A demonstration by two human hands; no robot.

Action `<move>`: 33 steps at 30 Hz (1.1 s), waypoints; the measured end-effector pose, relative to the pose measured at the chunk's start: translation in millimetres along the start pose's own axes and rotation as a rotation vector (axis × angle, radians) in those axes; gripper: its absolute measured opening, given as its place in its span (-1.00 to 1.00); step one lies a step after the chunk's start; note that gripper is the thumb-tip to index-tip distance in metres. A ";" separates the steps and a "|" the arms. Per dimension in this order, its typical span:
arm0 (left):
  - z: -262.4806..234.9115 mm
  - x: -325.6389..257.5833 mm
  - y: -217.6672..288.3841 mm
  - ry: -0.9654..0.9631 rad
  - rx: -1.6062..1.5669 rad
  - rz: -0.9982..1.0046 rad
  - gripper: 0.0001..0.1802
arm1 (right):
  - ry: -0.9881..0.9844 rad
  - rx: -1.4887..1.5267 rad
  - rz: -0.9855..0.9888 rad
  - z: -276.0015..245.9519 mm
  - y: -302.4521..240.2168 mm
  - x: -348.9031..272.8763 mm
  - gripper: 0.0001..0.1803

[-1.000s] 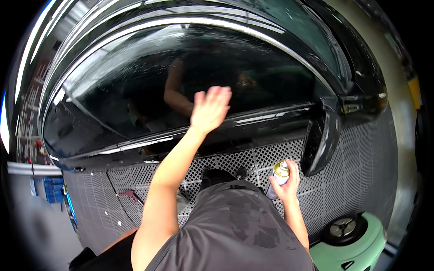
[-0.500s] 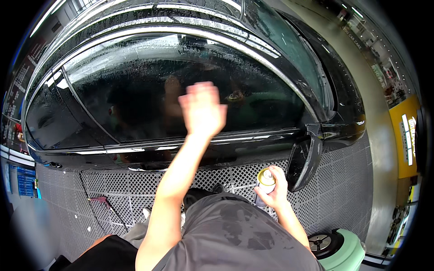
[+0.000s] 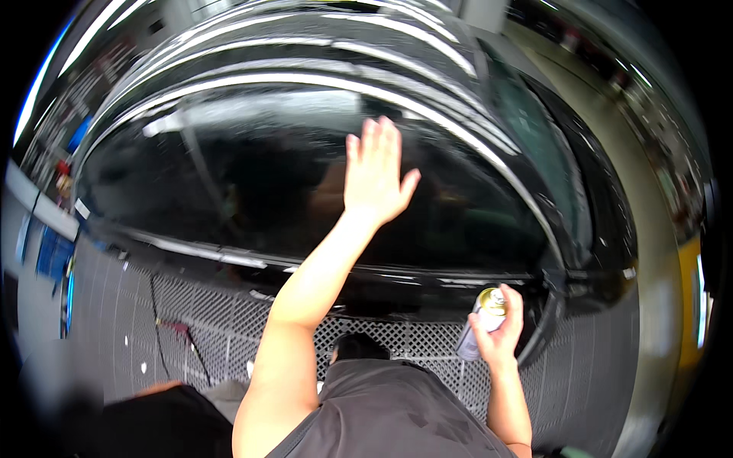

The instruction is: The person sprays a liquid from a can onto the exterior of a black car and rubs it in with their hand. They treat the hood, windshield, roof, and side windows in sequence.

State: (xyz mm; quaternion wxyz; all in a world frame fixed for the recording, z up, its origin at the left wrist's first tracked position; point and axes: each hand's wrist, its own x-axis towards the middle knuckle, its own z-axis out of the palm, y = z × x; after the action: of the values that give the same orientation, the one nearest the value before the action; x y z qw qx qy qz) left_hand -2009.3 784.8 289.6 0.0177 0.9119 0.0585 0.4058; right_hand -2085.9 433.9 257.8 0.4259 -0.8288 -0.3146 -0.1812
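Observation:
A black car's side window (image 3: 267, 191) fills the middle of the view, dark and reflective. My left hand (image 3: 374, 179) is stretched over the glass, palm toward it and fingers spread, holding nothing; whether the palm touches cannot be told. Lower right, beside the door, my right hand (image 3: 504, 330) is wrapped round a spray can (image 3: 470, 336) with a gold-coloured top and pale body. The can is upright with a slight tilt, and a finger rests at its nozzle. Close to that hand is the car's black side mirror (image 3: 544, 336), blurred by motion.
Grey grated floor tiles (image 3: 427, 343) lie below the door. A dark red spray gun (image 3: 175, 327) with a thin black hose lies on them at left. Another person's dark clothing (image 3: 160, 424) shows at lower left. A yellow panel (image 3: 691, 305) stands at far right.
My left hand has moved higher over the window, its fingers now more spread. My right hand still holds the can, whose side shows more. The whole view has shifted, blurring the surroundings.

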 end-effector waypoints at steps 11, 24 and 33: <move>-89.1 -29.3 -226.1 0.431 0.108 -0.418 -0.07 | -0.321 0.268 -0.322 118.5 -93.0 112.5 -0.18; -52.0 -112.6 -177.7 0.379 -0.098 -0.572 -0.01 | -0.451 0.395 -0.282 152.9 -106.8 108.0 -0.13; 15.3 -160.0 -125.4 0.620 -0.012 -1.086 -0.03 | -0.496 0.457 -0.294 70.3 -60.1 91.4 -0.06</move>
State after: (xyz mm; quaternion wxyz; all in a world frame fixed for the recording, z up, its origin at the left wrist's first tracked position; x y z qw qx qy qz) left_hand -2115.8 890.1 151.2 0.2087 0.5920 0.5136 0.5850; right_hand -2057.0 551.6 305.1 0.4803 -0.6767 -0.5565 0.0411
